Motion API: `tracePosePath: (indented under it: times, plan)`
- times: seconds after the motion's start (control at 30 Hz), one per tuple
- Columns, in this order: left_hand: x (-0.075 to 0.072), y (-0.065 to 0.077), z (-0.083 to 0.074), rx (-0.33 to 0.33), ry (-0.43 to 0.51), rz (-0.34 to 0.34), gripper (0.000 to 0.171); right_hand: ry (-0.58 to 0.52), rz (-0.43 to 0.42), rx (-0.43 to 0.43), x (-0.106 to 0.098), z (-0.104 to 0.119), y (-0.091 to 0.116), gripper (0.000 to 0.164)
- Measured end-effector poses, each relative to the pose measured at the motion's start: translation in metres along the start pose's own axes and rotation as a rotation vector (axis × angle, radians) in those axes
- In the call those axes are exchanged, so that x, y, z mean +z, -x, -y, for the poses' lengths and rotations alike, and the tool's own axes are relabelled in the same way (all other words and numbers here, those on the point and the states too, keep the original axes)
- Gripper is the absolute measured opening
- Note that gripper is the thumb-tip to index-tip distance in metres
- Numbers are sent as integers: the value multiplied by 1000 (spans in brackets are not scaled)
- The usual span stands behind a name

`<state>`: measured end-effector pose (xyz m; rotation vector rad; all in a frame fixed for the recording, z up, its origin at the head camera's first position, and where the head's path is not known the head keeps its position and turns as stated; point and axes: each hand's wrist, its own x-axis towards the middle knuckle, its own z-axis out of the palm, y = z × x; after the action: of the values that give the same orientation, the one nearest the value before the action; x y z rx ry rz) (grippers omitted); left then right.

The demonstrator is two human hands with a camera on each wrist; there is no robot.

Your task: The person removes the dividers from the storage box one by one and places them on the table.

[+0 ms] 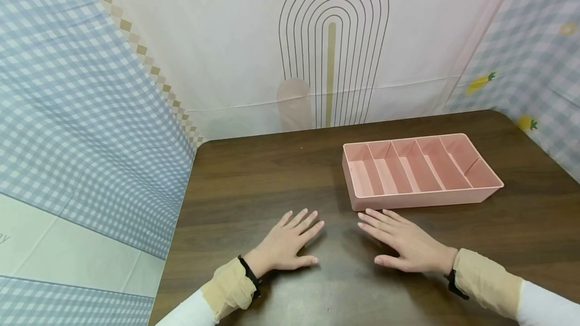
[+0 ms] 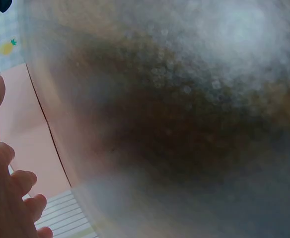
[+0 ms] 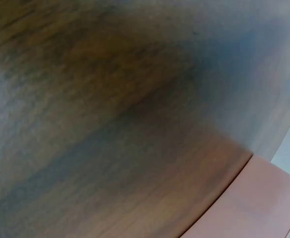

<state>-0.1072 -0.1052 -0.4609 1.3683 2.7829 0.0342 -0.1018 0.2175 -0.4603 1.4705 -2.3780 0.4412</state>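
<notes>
Palm down over the dark wooden table (image 1: 254, 180), my left hand (image 1: 286, 243) has its fingers spread and holds nothing. Opposite it, my right hand (image 1: 408, 243) also lies palm down with straight fingers and nothing in its grasp. Its fingertips are close to the near wall of a pink divided organizer box (image 1: 426, 198). Thin dividers split that box into several long compartments, the rightmost cut by a short cross piece. In the left wrist view, fingers (image 2: 23, 181) show at the left edge, with the pink box (image 2: 33, 134) beyond them. The right wrist view catches the box's side (image 3: 254, 198).
A white cloth with arch line patterns (image 1: 226, 39) hangs behind the table. Blue checked cloth (image 1: 90, 89) drapes on the left, and more checked cloth with pineapple prints (image 1: 544, 64) hangs on the right. Dark bands (image 1: 250, 276) circle both wrists.
</notes>
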Motion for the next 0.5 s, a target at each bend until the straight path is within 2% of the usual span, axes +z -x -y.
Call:
tracePosePath:
  times: [0.23,0.5]
  plan:
    - [0,0,1,-5,6,0,75,23,59,42,-7,-2,0,73]
    - [1,0,0,-8,10,0,75,39,50,45,-9,-5,-1,70]
